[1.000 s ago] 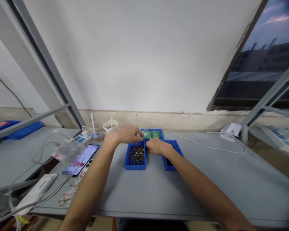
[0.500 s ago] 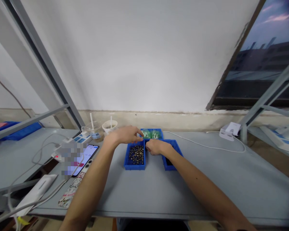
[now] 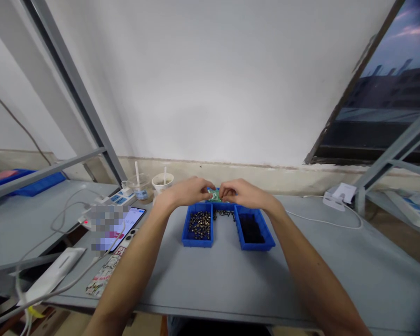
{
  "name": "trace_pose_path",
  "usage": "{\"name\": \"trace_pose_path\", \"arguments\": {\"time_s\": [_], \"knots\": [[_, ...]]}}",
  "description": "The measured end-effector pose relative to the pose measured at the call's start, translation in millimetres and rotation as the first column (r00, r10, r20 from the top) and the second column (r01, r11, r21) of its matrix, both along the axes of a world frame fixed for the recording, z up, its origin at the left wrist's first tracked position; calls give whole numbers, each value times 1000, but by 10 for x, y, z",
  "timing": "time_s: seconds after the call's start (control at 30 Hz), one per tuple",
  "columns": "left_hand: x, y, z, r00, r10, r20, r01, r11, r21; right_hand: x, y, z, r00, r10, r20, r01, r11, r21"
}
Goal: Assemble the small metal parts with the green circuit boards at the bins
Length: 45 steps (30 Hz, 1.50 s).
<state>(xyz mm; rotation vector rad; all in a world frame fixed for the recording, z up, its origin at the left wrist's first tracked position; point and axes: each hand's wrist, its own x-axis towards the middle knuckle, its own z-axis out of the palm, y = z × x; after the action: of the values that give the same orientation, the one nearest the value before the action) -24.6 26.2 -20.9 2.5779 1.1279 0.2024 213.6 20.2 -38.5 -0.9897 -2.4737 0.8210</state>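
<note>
My left hand (image 3: pixel 196 190) hovers at the back blue bin (image 3: pixel 224 205), its fingers bent over the green packets (image 3: pixel 215 195) inside. Facing it, my right hand (image 3: pixel 241 192) is over the right part of that bin, fingers curled and fingertips together; what they hold, if anything, is too small to make out. In front on the left, a blue bin (image 3: pixel 197 243) holds many brassy screws (image 3: pixel 200 225). The right blue bin (image 3: pixel 257 246) contains dark pieces (image 3: pixel 251 228). Between these two bins, several dark screws (image 3: pixel 224 213) lie on the table.
At the left are a phone (image 3: pixel 128 224), a patterned case (image 3: pixel 107 275), a power strip (image 3: pixel 121 198) and two cups with straws, one of them white (image 3: pixel 162 181). A white cable (image 3: pixel 322 224) crosses the table's right side to a white device (image 3: pixel 334 199).
My right hand has moved up and back from between the front bins to the back bin, uncovering dark screws and the right bin. My left hand has shifted slightly right.
</note>
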Motion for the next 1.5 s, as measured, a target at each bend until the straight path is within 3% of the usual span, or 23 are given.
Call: {"name": "trace_pose_path", "arguments": {"time_s": [0.17, 0.4, 0.6, 1.07, 1.5], "knots": [[57, -117, 80, 998, -35, 47, 35, 999, -3, -7, -114, 123, 993, 1, -119, 0, 1000, 12], [85, -189, 132, 998, -45, 36, 41, 994, 106, -38, -138, 137, 977, -30, -211, 39, 998, 39], [68, -237, 190, 990, -24, 140, 4, 990, 141, -41, -150, 145, 946, -98, -308, 132, 987, 91], [99, -282, 195, 968, -47, 246, -11, 973, 230, -103, -219, 158, 947, -97, -305, 200, 925, 324], [168, -394, 262, 963, -8, 270, -76, 951, 301, -266, -224, 65, 929, -177, -324, 297, 880, 371]]}}
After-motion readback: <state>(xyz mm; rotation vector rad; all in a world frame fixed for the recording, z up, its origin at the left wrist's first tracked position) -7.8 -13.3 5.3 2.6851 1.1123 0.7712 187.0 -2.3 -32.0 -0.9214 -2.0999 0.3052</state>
